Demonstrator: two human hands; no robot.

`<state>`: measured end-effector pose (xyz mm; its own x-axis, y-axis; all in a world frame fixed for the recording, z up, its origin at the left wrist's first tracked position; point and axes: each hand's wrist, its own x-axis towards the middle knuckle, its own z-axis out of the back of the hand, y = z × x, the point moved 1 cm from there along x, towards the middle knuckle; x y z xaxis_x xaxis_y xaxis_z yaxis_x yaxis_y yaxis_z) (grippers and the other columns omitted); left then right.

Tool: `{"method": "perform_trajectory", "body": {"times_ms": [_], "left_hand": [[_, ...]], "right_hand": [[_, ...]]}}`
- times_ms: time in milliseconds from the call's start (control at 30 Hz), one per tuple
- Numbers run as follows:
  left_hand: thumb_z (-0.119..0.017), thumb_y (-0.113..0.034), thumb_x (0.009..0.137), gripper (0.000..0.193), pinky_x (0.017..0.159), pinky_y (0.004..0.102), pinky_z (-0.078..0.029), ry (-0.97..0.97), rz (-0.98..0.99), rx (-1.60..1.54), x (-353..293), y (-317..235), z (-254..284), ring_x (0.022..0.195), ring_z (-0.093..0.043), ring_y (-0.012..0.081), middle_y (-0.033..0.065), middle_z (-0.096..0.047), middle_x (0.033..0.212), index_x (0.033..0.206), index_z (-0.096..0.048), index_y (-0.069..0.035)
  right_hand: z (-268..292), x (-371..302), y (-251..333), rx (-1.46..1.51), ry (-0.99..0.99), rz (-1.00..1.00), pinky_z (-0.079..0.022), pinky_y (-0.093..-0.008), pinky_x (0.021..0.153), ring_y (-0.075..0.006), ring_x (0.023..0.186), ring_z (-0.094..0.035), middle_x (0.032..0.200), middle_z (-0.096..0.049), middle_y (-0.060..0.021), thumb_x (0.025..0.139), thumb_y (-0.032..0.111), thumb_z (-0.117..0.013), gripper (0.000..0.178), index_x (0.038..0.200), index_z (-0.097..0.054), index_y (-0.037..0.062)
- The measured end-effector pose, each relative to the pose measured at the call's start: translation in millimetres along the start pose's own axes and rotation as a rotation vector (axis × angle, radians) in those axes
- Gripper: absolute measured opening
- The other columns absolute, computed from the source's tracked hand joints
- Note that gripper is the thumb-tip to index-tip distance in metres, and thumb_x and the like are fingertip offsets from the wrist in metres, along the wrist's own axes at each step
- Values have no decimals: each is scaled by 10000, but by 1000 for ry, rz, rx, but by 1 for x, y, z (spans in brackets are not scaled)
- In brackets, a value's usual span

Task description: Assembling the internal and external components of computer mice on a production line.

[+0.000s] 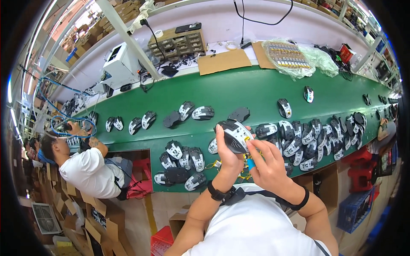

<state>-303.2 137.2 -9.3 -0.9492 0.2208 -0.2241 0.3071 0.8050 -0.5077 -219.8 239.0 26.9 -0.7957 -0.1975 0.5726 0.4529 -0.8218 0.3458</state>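
My left hand [230,161] is wrapped round a black and grey computer mouse [233,135], raised above the bench's front edge. The fingers of my right hand [273,168] are bent against the mouse's right side, at a small yellow part [247,138]. Whether they grip that part cannot be made out. Something blue [250,163] shows by my right thumb. Below my hands lie small yellow parts with wires [244,175], partly hidden. Just behind the held mouse is a dark mouse shell [239,114].
Many mice [307,134] crowd the green bench [239,91] to the right. A smaller group [183,158] lies left, with spaced mice [202,113] behind. Cardboard [224,62], bagged parts [290,55] and a drawer cabinet [177,44] stand at the back. A co-worker [87,170] sits left.
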Motion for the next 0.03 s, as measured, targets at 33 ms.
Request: {"method": "perform_trajectory", "body": {"times_ms": [33], "left_hand": [[-344,-551,947,570,723,429,-527,-28,-7,7,1,1,1,758,-629,326,184,-647,897,1059,-557,-34]], "right_hand": [[-2,-2,-3,15,-13,-5,-446,-424,898,-362,1082,-519,1249,-508,-180,645,3,-586,620,1263,-536,-3]]}}
